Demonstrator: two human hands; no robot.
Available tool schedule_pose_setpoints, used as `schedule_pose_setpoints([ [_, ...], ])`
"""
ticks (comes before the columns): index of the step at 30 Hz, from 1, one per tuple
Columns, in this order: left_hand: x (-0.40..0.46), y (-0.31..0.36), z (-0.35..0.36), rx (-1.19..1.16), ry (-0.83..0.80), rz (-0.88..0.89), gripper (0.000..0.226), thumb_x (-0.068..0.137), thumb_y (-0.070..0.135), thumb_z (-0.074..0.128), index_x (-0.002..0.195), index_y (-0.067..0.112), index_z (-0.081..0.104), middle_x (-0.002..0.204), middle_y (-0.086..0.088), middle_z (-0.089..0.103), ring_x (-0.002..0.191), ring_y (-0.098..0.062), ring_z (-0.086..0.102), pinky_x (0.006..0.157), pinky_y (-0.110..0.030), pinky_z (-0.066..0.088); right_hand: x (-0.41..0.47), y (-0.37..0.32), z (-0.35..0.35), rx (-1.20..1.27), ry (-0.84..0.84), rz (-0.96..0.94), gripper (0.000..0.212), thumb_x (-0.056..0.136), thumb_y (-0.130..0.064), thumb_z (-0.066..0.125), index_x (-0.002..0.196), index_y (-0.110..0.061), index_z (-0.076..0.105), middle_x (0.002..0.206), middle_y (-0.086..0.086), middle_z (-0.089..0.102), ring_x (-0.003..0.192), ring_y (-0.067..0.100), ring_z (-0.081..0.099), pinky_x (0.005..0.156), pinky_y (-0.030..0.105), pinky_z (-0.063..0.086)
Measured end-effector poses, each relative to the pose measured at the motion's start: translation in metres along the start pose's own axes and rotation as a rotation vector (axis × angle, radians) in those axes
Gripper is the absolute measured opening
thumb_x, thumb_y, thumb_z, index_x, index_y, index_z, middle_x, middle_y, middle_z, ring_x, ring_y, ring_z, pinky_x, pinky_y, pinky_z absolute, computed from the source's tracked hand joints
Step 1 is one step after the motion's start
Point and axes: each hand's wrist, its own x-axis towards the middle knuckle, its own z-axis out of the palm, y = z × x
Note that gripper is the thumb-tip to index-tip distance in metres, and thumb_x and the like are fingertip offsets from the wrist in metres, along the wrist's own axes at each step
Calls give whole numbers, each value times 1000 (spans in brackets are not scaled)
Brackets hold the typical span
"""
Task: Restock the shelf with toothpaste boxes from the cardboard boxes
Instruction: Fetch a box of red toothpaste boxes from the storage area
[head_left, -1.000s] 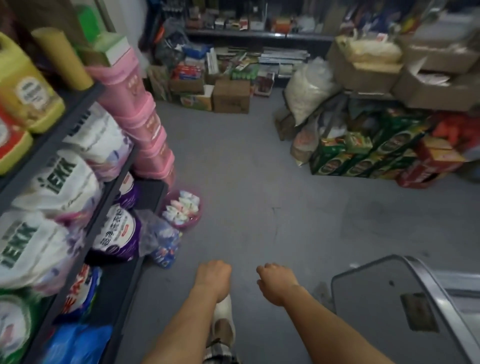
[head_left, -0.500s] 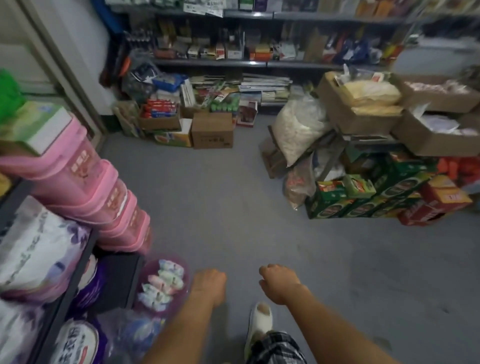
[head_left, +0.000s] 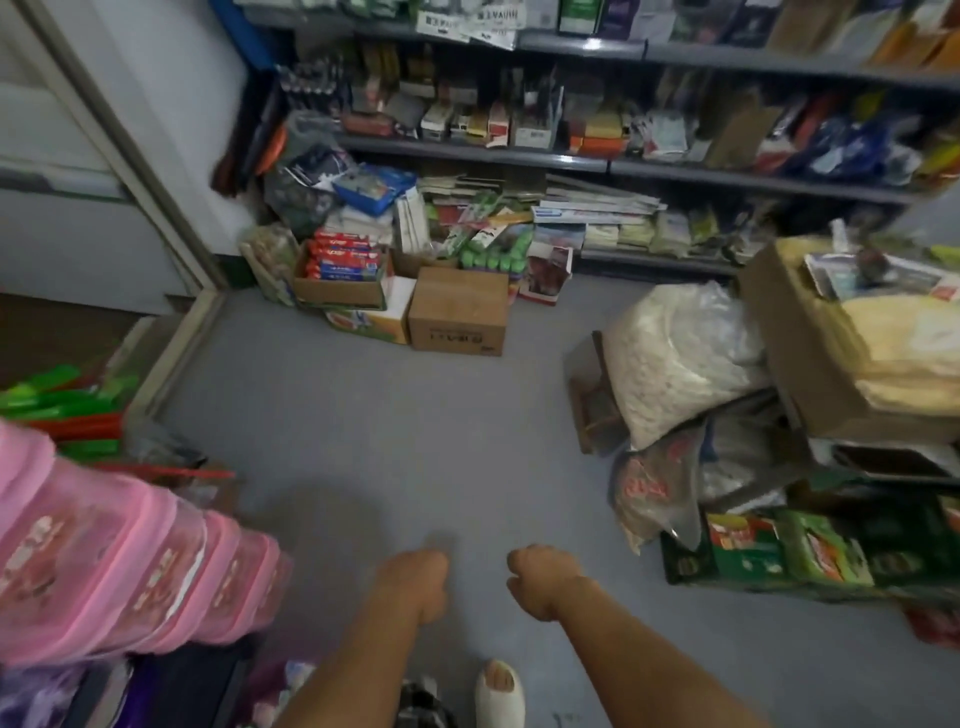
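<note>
Head view, looking down a shop aisle with a smooth grey floor (head_left: 389, 415). Both bare forearms reach forward at the bottom of the view. The left hand (head_left: 418, 584) and the right hand (head_left: 540, 579) are each clenched in a loose fist, grasping nothing.

At the far end of the floor, against the foot of the grey metal shelf (head_left: 571, 161), an open cardboard box (head_left: 337, 291) holds red and blue toothpaste boxes (head_left: 343, 254); their lettering is too blurred to read. Just beside it to the right stands a closed brown carton (head_left: 457, 312) with dark print that cannot be made out.

Along the left edge leans a stack of translucent pink plastic tubs (head_left: 130, 566). On the right, a clear sack of pale grains (head_left: 680, 353) rests against open cartons, above green printed packs (head_left: 779, 551). A foot in a white sandal (head_left: 501, 693) shows below.
</note>
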Motion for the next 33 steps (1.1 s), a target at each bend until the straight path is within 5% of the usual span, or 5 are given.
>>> schedule_pose_setpoints([
  [11, 206, -80, -217, -55, -15, -6, 28, 92, 20, 51, 111, 6, 66, 117, -17, 65, 109, -33, 62, 92, -38, 50, 221, 3, -212, -9, -44, 17, 39, 101, -26, 39, 133, -6, 47, 140, 18, 45, 128, 34, 46, 103, 40, 38],
  [17, 297, -149, -342, -44, 3, -40, 33, 94, 19, 50, 124, 9, 61, 129, -14, 60, 119, -32, 57, 98, -39, 46, 335, -23, -340, -1, -51, -25, 34, 101, -23, 37, 127, -5, 49, 134, 19, 49, 120, 34, 50, 97, 40, 41],
  [22, 368, -197, -419, -78, 14, -39, 27, 94, 18, 49, 115, 8, 62, 123, -13, 62, 114, -29, 59, 91, -35, 47, 423, -41, -417, -15, -39, -52, 33, 99, -20, 40, 128, -10, 52, 134, 13, 51, 121, 32, 51, 98, 39, 42],
  [33, 498, -325, -533, -99, 4, -44, 35, 95, 24, 45, 128, 17, 56, 136, -8, 54, 125, -27, 52, 104, -36, 42, 608, -107, -535, -17, -95, -94, 34, 99, -24, 38, 127, -12, 52, 135, 14, 50, 123, 32, 49, 98, 36, 40],
])
